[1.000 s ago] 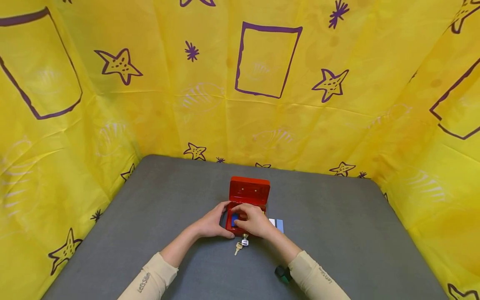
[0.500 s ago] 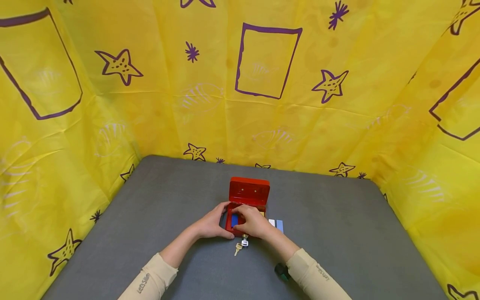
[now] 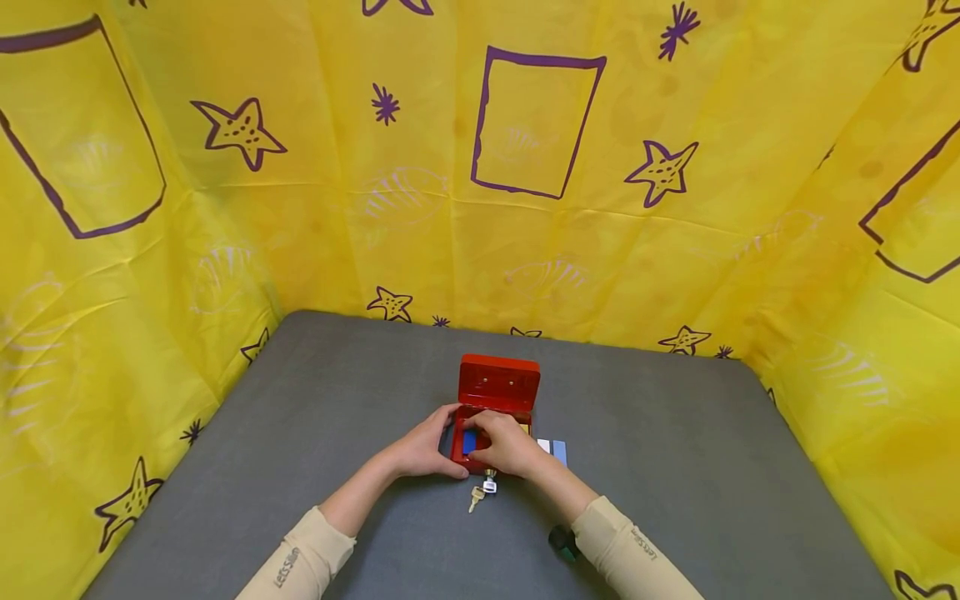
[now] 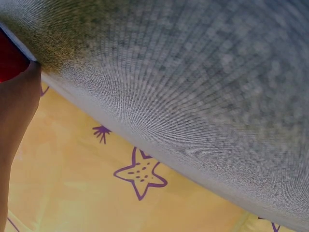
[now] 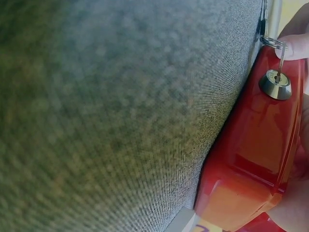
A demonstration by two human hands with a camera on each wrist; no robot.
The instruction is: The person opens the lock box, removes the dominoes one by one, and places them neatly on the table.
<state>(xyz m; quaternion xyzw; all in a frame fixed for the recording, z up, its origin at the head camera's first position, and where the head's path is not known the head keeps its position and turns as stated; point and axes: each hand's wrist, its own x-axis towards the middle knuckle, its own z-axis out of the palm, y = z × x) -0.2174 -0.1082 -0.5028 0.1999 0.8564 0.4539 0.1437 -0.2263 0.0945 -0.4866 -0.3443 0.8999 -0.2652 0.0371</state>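
Note:
A red cash box (image 3: 498, 387) stands with its lid up near the middle of the table. My left hand (image 3: 423, 446) holds the box's left side, thumb at the front corner and fingers toward the back. My right hand (image 3: 506, 442) reaches inside, its thumb and index finger at the two ends of a flat blue rectangular piece (image 3: 470, 442). The other right fingers and much of the interior are hidden. A key sits in the silver lock (image 5: 276, 84) on the front wall, and a second key (image 3: 477, 498) hangs beside it. The left thumb (image 5: 294, 47) shows near the lock.
A white and light-blue flat piece (image 3: 559, 451) lies just right of the box. Something yellow (image 3: 525, 429) shows inside, behind the right hand. A dark object (image 3: 562, 542) is beside the right sleeve. Yellow patterned cloth (image 3: 420, 233) walls the grey table (image 3: 660, 483) at back and sides.
My right thumb and index finger have spread slightly, showing more of the blue piece between them. The right forearm has shifted a little left. My left hand and the box stay put.

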